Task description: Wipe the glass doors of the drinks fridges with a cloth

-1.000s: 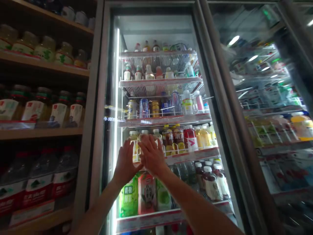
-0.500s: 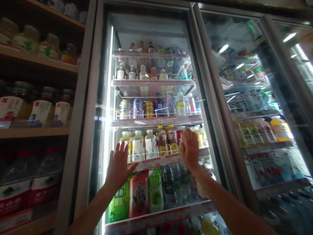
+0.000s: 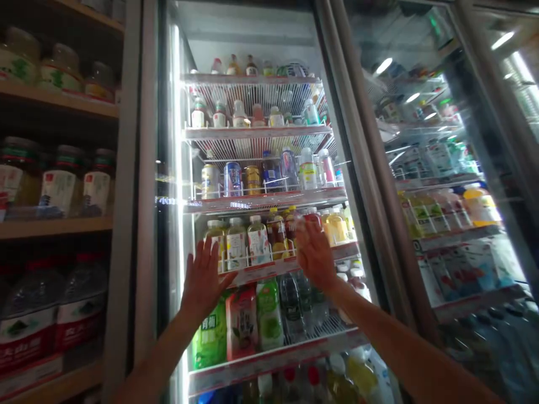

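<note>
My left hand [image 3: 202,280] is raised with its fingers outstretched and thumb out to the right, in front of the lit glass door of a drinks fridge. It holds nothing. Behind it are pale-labelled bottles [image 3: 236,246] and a green drink pack [image 3: 210,336]. My right hand [image 3: 314,255] is also up, fingers extended and palm towards the glass, slightly blurred at the fingertips. Nothing shows in it. Dark tea bottles with yellow caps [image 3: 277,235] stand behind and left of it, partly covered. Whether either palm touches the glass I cannot tell.
Higher fridge shelves hold cans [image 3: 232,179] and small bottles [image 3: 239,115]. A metal door frame [image 3: 357,140] divides this fridge from another glass-fronted one at right. On the left, wooden shelves [image 3: 63,227] carry jars and large water bottles [image 3: 84,297].
My right hand has shifted left and turned its palm more towards the glass. My left hand stays nearly in place. The view has tilted and moved slightly, so the fridge sits further left.
</note>
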`<action>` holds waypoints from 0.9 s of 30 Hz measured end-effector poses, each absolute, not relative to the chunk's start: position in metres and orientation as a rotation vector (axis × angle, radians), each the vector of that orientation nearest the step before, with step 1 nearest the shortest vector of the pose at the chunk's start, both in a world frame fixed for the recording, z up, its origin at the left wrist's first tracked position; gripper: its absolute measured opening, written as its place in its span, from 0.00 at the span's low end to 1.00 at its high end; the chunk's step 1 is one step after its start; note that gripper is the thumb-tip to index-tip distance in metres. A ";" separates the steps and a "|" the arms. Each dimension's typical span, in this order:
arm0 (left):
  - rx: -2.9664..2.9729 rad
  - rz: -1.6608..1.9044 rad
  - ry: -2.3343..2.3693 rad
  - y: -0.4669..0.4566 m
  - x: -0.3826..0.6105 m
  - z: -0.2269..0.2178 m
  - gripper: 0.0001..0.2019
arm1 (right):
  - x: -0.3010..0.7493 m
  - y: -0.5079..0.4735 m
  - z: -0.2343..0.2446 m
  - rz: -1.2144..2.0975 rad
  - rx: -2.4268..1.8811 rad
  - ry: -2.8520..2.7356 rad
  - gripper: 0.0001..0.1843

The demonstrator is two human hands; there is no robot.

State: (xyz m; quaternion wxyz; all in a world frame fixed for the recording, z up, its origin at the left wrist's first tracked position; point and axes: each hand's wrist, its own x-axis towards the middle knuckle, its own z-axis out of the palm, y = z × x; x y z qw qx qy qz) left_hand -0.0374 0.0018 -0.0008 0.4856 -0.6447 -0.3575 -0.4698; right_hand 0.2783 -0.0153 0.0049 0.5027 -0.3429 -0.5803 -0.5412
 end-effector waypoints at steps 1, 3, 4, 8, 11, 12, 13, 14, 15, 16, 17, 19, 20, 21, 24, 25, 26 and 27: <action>-1.566 -1.144 -0.866 0.002 -0.038 -0.001 0.41 | 0.274 -0.018 0.005 -1.365 -0.784 -1.532 0.25; -1.565 -1.146 -0.865 0.001 -0.038 0.000 0.41 | 0.286 -0.022 0.014 -1.399 -0.797 -1.600 0.23; -1.568 -1.144 -0.865 0.001 -0.037 0.000 0.41 | 0.299 -0.023 0.022 -1.355 -0.866 -1.504 0.23; -1.595 -1.140 -0.885 0.000 -0.036 0.000 0.41 | 0.326 -0.015 0.059 -1.062 -1.120 -0.996 0.26; -1.614 -1.142 -0.913 -0.003 -0.036 0.000 0.41 | 0.286 -0.009 0.062 -1.139 -1.033 -1.199 0.28; -1.619 -1.137 -0.918 -0.004 -0.036 0.001 0.41 | 0.271 -0.008 0.059 -1.230 -0.947 -1.378 0.29; -1.621 -1.134 -0.920 -0.004 -0.036 0.001 0.42 | 0.259 -0.009 0.055 -1.337 -0.835 -1.566 0.29; -1.623 -1.131 -0.923 -0.005 -0.037 0.001 0.41 | 0.254 -0.009 0.052 -1.431 -0.726 -1.707 0.29; -1.624 -1.131 -0.926 -0.004 -0.037 0.001 0.41 | 0.255 -0.010 0.051 -1.490 -0.663 -1.763 0.27; -1.625 -1.132 -0.928 -0.004 -0.037 0.000 0.41 | 0.262 -0.010 0.053 -1.497 -0.668 -1.720 0.26; -1.627 -1.132 -0.930 -0.004 -0.037 0.000 0.41 | 0.272 -0.010 0.058 -1.443 -0.741 -1.586 0.24; -1.638 -1.136 -0.925 -0.003 -0.037 0.000 0.42 | 0.292 -0.008 0.074 -1.211 -0.957 -1.182 0.25; -1.645 -1.142 -0.924 -0.003 -0.037 0.000 0.42 | 0.296 -0.006 0.083 -1.105 -1.032 -1.026 0.26; -1.650 -1.150 -0.925 -0.003 -0.037 0.000 0.42 | 0.293 -0.005 0.089 -1.044 -1.064 -0.947 0.26; -1.654 -1.164 -0.935 -0.006 -0.036 0.001 0.42 | 0.258 -0.005 0.089 -1.153 -0.967 -1.175 0.30; -1.651 -1.161 -0.938 -0.006 -0.036 0.001 0.42 | 0.245 -0.007 0.085 -1.259 -0.883 -1.356 0.31; -1.647 -1.153 -0.936 -0.007 -0.036 0.001 0.42 | 0.235 -0.008 0.080 -1.373 -0.782 -1.546 0.32; -1.641 -1.145 -0.929 -0.007 -0.037 0.001 0.41 | 0.229 -0.010 0.078 -1.471 -0.690 -1.700 0.32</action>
